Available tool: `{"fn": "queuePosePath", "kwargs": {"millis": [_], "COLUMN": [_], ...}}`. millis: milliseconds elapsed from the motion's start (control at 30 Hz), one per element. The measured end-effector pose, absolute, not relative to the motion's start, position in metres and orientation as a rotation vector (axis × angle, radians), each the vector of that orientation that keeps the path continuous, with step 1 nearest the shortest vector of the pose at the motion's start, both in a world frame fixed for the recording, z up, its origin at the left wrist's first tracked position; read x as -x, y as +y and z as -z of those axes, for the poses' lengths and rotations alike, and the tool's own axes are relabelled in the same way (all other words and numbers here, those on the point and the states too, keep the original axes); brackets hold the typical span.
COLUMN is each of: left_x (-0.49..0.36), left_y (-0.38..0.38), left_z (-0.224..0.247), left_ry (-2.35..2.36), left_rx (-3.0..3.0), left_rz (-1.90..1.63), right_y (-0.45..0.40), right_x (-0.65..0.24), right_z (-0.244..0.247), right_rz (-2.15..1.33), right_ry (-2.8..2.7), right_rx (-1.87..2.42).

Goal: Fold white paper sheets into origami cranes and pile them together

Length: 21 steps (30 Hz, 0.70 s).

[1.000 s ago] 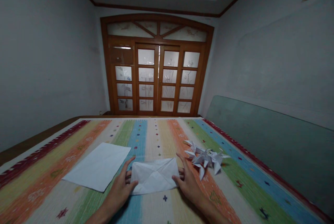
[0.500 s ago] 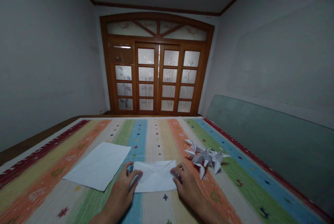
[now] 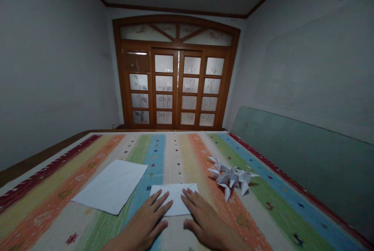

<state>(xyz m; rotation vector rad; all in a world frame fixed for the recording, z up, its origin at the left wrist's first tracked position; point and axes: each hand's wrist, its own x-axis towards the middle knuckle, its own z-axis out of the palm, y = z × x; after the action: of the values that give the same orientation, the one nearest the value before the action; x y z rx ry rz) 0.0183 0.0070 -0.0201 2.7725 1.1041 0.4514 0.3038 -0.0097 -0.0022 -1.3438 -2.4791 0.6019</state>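
Observation:
A folded white sheet of paper [image 3: 175, 203] lies flat on the striped tablecloth in front of me, its long side running left to right. My left hand [image 3: 147, 218] rests with spread fingers on its left part. On the right part lie the outstretched fingers of my right hand [image 3: 203, 216], its thumb apart and off the near edge. Both palms face down, and they cover the paper's near corners. Further left is a stack or single sheet of white paper [image 3: 112, 186], set at a slant. Several folded paper cranes [image 3: 232, 175] sit bunched together at the right.
A tablecloth [image 3: 137, 149] with coloured stripes covers the table. Along the right side stands a pale green board or backrest [image 3: 292, 142]. Wooden doors with glass panes [image 3: 178, 83] close off the far end, between white walls.
Both hands have let go of the paper's side edges and moved inward, fingers now flat on top. The paper's far edge lies flatter. The slanted paper and cranes have stayed put.

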Motion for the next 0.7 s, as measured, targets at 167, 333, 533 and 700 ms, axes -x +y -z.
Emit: {"fn": "queuePosePath", "kwargs": {"millis": [167,333,533,700], "left_x": [-0.015,-0.015,-0.011,-0.002], "left_y": [0.012,0.014,0.018,0.027], "left_z": [0.027,0.024,0.032,0.033], "left_ry": [1.128,1.099,1.22,1.3], "left_rx": [-2.791,-2.825,-2.8,-2.751], "left_rz": [-0.484,-0.462,-0.509,-0.483], "right_y": [-0.008,-0.007,-0.003,0.002], "right_x": [-0.302,-0.303,-0.305,-0.31], "right_z": [0.0,-0.002,0.005,0.007], "right_rz": [-0.634,-0.614,-0.552,-0.536], "right_ry": [-2.446,-2.465,-2.46,-2.422], "right_rx": [1.454,1.409,1.466,1.51]}}
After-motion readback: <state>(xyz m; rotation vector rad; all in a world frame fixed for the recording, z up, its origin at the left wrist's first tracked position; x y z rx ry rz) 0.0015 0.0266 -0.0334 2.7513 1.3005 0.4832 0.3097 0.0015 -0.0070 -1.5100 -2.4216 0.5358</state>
